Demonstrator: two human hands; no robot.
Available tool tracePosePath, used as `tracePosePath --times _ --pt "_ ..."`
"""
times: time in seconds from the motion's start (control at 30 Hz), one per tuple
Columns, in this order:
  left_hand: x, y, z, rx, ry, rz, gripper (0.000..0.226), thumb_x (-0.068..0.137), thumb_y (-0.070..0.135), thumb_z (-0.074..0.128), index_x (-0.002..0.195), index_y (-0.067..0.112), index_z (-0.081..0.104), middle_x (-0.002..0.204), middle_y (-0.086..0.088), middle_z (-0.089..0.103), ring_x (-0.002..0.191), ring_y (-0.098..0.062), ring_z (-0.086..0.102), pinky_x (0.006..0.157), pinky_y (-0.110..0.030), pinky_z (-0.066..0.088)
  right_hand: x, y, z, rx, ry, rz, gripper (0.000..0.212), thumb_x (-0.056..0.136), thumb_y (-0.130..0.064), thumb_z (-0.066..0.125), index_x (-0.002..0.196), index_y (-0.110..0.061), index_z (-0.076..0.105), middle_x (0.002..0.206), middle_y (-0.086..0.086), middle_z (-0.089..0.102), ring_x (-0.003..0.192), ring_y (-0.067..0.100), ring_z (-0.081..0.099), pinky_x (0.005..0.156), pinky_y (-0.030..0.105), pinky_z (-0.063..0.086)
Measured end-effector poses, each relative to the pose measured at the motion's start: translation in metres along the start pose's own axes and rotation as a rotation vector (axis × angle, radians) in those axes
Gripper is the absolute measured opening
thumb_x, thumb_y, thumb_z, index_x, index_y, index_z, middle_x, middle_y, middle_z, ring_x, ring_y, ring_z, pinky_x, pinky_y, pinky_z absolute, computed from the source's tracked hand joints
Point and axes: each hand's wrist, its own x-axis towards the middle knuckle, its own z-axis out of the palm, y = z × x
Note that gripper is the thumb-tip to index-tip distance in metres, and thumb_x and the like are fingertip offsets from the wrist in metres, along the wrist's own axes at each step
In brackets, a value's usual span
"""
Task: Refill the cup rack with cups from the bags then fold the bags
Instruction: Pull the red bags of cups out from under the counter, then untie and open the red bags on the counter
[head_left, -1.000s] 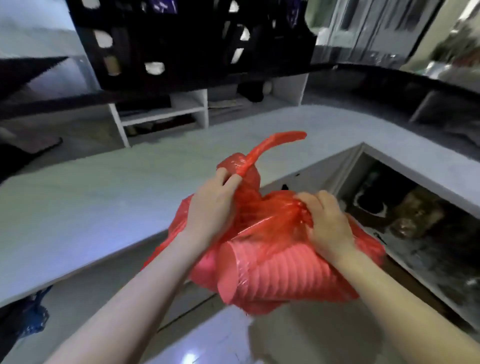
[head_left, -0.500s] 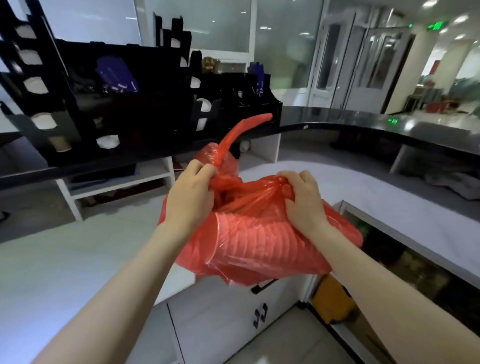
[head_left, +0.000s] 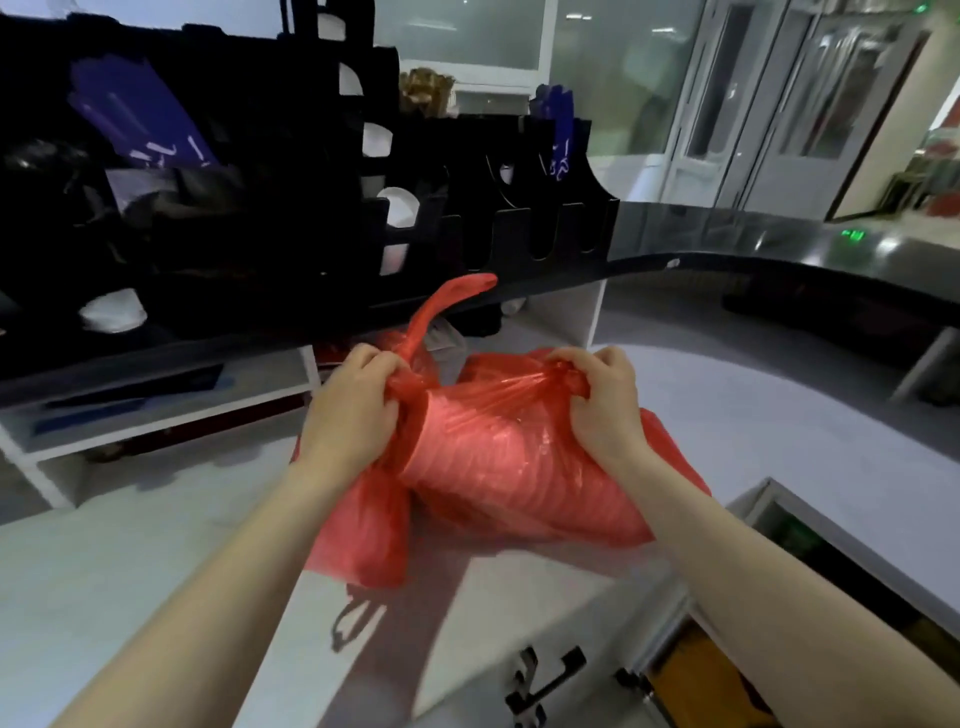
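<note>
A red plastic bag (head_left: 519, 478) lies on its side on the white counter (head_left: 156, 561), with a stack of nested cups showing through the plastic. My left hand (head_left: 353, 415) grips the bag's bunched top near one handle, which sticks up. My right hand (head_left: 597, 400) clenches the other twisted handle. The black cup rack (head_left: 363, 218) stands behind on the raised dark ledge, with a few white cups (head_left: 397, 208) in its slots.
A curved black upper counter (head_left: 779, 254) runs to the right. White shelf compartments (head_left: 171, 405) sit under the rack. A cabinet with black handles (head_left: 550, 675) is below the counter edge, and an open compartment (head_left: 800, 540) lies at the right.
The bag has come up from below the counter and now rests on the counter top. Both hands kept their hold on the handles and have spread slightly apart.
</note>
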Motion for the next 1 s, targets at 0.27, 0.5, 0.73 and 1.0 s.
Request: tracePosePath --times 0.27,0.5,0.73,1.0 --pt "0.046 -0.006 0.082 0.018 -0.13 -0.253 0.059 0.077 0.011 0.061 0.132 0.022 0.044 0.144 -0.003 0.031 0.124 -0.029 0.046 0.103 -0.042 0.04 0.093 0.073 0.039 -0.011 -0.037 -0.045 0.056 0.076 0.012 0.051 0.118 -0.023 0.065 0.098 0.002 0.045 0.096 0.022 0.047 0.088 0.022 0.035" --pt "0.068 0.056 0.145 0.131 -0.18 -0.357 0.071 0.081 0.028 0.06 0.146 0.024 0.03 0.154 -0.001 0.028 0.145 -0.017 0.013 0.116 -0.042 -0.001 0.14 0.145 0.051 0.15 -0.293 -0.062 0.046 0.076 -0.007 0.072 0.118 -0.019 0.057 0.104 0.001 0.061 0.092 0.017 0.058 0.082 0.028 0.044" --pt "0.09 0.128 0.212 0.234 -0.147 -0.354 0.069 0.09 0.045 0.048 0.15 0.023 0.02 0.157 0.002 0.02 0.145 -0.012 0.008 0.113 -0.03 -0.012 0.139 0.174 0.035 0.387 -0.374 -0.093 0.022 0.076 -0.01 0.074 0.083 -0.028 0.063 0.084 -0.018 0.064 0.081 -0.002 0.059 0.071 0.017 0.045" --pt "0.114 0.152 0.248 0.325 0.013 -0.458 0.033 0.088 0.035 0.053 0.122 0.032 0.056 0.12 0.011 0.063 0.118 -0.01 0.053 0.111 -0.028 0.012 0.132 0.186 0.024 0.637 -0.366 0.0 0.025 0.076 0.001 0.066 0.083 -0.023 0.062 0.082 -0.016 0.064 0.08 0.004 0.06 0.073 0.015 0.045"
